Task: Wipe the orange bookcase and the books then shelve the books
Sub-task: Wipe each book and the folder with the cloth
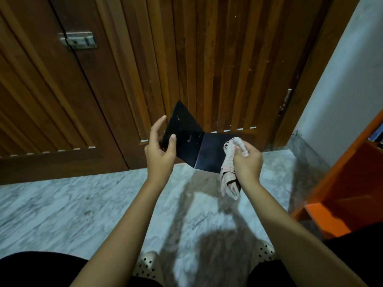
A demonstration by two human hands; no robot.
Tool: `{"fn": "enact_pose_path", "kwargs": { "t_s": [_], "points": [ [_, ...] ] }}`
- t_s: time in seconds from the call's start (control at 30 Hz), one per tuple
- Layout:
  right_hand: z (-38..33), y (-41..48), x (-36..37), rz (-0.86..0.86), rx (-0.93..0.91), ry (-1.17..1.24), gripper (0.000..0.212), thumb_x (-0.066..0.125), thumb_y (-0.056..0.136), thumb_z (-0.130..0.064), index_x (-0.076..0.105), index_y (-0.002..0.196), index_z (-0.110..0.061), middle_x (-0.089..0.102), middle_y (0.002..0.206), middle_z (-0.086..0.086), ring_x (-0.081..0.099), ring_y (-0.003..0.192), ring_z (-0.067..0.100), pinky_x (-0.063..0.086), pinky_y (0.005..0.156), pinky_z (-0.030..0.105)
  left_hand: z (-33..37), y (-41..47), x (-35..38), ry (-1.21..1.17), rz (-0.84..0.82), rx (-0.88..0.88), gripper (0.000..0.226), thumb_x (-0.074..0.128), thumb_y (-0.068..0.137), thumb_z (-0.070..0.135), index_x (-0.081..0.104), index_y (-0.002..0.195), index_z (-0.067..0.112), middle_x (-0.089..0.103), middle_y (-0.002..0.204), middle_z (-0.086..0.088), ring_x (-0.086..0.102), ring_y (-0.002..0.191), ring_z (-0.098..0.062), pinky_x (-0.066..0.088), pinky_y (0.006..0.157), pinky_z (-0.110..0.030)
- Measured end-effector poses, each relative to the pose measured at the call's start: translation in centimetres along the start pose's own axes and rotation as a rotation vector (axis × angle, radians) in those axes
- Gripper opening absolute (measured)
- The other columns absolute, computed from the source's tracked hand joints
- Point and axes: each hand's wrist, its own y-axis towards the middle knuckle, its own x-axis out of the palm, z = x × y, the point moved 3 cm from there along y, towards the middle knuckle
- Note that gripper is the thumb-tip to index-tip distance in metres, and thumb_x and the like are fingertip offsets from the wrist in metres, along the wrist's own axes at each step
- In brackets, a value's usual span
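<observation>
A black L-shaped bookend (192, 141) is held up in front of me over the marble floor. My left hand (160, 149) grips its upright left flap, thumb on the front face and fingers behind. My right hand (247, 160) holds a bunched white cloth with red lines (232, 160) against the bookend's right flap. The orange bookcase (348, 204) stands at the right edge, with a few books (377, 135) partly visible on an upper shelf.
A wooden double door (124, 79) with a metal latch (79, 40) fills the wall ahead. A pale wall (342, 90) stands at the right. The floor (62, 214) is grey marble. My knees and perforated cream shoes (265, 251) show at the bottom.
</observation>
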Motion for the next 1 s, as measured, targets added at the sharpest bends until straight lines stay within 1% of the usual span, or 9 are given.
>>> {"fn": "enact_pose_path", "kwargs": {
  "t_s": [0.1,0.2,0.3,0.37,0.5,0.57,0.67,0.8,1.0],
  "points": [
    [-0.3,0.9,-0.9,0.029,-0.11,-0.073,0.023,0.057,0.089,-0.013,0.07,0.108,-0.016,0.07,0.105,0.0,0.062,0.097,0.018,0.049,0.081,0.027,-0.2,0.9,-0.4,0.041,-0.233,-0.078,0.054,0.051,0.093,0.002,0.036,0.14,0.024,0.058,0.119,0.01,0.059,0.109,-0.009,0.056,0.082,-0.025],
    [-0.9,1.3,-1.3,0.022,-0.239,-0.167,0.026,0.055,0.09,-0.012,0.069,0.111,-0.017,0.068,0.11,-0.001,0.06,0.101,0.018,0.046,0.083,0.025,-0.5,1.3,0.0,0.095,-0.346,-0.133,0.06,0.047,0.096,0.006,0.023,0.146,0.029,0.05,0.129,0.011,0.046,0.114,0.009,0.04,0.094,-0.016],
    [-1.5,1.6,-1.6,-0.001,-0.331,-0.187,0.028,0.055,0.089,-0.009,0.068,0.112,-0.017,0.068,0.111,0.001,0.061,0.102,0.019,0.048,0.084,0.027,-0.5,0.7,0.7,0.133,-0.273,-0.139,0.054,0.04,0.1,0.008,0.02,0.148,0.021,0.035,0.085,0.024,0.041,0.065,0.03,0.036,0.067,0.003],
    [-1.8,2.0,-1.8,-0.027,-0.384,-0.189,0.027,0.056,0.09,-0.01,0.068,0.113,-0.016,0.067,0.112,0.001,0.06,0.104,0.018,0.049,0.087,0.029,-0.5,0.2,1.2,0.109,-0.18,-0.152,0.051,0.039,0.1,0.004,0.022,0.147,0.016,0.024,0.077,0.023,0.038,0.055,0.031,0.035,0.06,0.005],
    [-2.6,1.7,-2.8,0.051,-0.544,-0.219,0.029,0.056,0.092,-0.008,0.064,0.12,-0.007,0.061,0.12,0.006,0.054,0.111,0.02,0.043,0.086,0.017,-0.1,-0.6,2.3,-0.004,-0.062,-0.159,0.048,0.038,0.098,-0.002,0.029,0.144,0.009,0.026,0.076,0.024,0.039,0.055,0.032,0.037,0.06,0.004],
    [-3.4,0.9,-3.1,0.142,-0.697,-0.254,0.031,0.056,0.09,-0.002,0.062,0.12,-0.006,0.06,0.117,0.01,0.05,0.107,0.022,0.039,0.083,0.008,0.0,-0.8,2.6,-0.053,-0.017,-0.165,0.046,0.039,0.098,-0.003,0.031,0.142,0.008,0.041,0.072,0.026,0.04,0.058,0.033,0.037,0.063,0.004],
    [-4.1,0.2,-2.6,0.145,-0.802,-0.213,0.036,0.056,0.086,0.005,0.062,0.12,-0.005,0.059,0.11,0.014,0.048,0.102,0.021,0.036,0.086,0.005,-0.3,-0.9,3.3,-0.116,0.047,-0.174,0.045,0.041,0.098,0.001,0.034,0.141,0.014,0.041,0.111,0.047,0.036,0.094,0.037,0.028,0.092,0.001],
    [-4.4,-0.1,-0.6,0.12,-0.649,-0.053,0.029,0.061,0.086,0.002,0.066,0.114,-0.002,0.057,0.104,0.006,0.05,0.096,0.003,0.038,0.082,0.001,0.9,-2.1,4.6,-0.193,0.114,-0.119,0.044,0.043,0.098,0.002,0.036,0.139,0.016,0.035,0.136,0.026,0.029,0.127,0.018,0.022,0.107,-0.006],
    [-4.7,-0.1,-0.7,0.337,-0.274,0.236,0.007,0.068,0.085,-0.015,0.063,0.09,-0.015,0.065,0.09,-0.004,0.061,0.083,0.006,0.051,0.07,0.017,3.8,-4.1,6.2,-0.33,0.17,-0.054,0.043,0.045,0.096,-0.001,0.039,0.136,0.017,0.039,0.135,0.022,0.032,0.127,0.016,0.025,0.105,-0.005]
  ]
}}
